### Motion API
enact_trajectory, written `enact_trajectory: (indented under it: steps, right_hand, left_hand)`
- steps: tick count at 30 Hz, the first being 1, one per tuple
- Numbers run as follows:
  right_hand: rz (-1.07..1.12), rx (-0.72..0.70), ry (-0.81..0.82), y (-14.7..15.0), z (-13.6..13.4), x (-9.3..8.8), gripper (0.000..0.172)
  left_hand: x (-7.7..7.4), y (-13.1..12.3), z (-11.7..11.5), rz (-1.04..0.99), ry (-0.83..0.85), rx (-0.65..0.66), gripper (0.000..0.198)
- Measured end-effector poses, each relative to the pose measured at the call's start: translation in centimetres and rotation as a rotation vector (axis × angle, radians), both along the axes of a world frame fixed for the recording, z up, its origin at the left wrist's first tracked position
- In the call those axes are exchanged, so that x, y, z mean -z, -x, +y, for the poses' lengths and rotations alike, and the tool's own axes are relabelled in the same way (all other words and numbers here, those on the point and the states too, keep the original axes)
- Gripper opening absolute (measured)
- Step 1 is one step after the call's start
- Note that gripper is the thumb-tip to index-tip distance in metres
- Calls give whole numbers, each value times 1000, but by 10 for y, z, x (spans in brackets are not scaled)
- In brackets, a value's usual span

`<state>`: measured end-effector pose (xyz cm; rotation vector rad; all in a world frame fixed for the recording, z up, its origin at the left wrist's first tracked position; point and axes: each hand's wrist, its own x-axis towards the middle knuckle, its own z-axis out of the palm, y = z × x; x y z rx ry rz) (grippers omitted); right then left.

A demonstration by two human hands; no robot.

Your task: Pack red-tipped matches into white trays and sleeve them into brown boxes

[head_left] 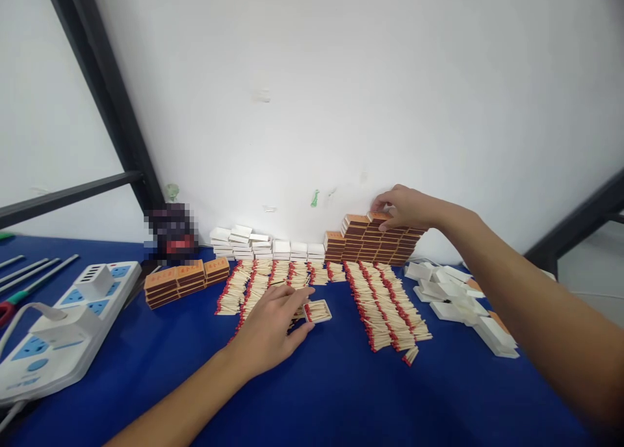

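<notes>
Left hand (pixel 273 320): fingers spread at the match tray (pixel 320 319), mid counter (pixel 312 395). Right hand (pixel 407 208): fingers on the far-right box stack (pixel 368 247); I cannot tell if pinching. Sideways drag could topple it; a left-hand bump could spill the tray's matches (pixel 318 311).

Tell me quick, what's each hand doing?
Left hand: open, beside a tray of matches.
Right hand: on a matchbox atop the stack; grip unclear.

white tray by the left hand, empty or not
Not empty: matches lie inside the tray, pale sticks showing within its white rim.
</notes>
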<state>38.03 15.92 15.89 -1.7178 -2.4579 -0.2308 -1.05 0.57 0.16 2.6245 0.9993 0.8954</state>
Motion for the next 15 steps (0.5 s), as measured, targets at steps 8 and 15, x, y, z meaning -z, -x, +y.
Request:
enact_trajectory:
  steps: [8, 15]
  right_hand:
    - [41, -8, 29, 13, -2, 5, 44]
    - [209, -118, -163, 35, -43, -13, 49]
  left_hand:
    - [-6, 0, 0, 0, -19, 0, 49]
    - [-3, 1, 4, -36, -35, -21, 49]
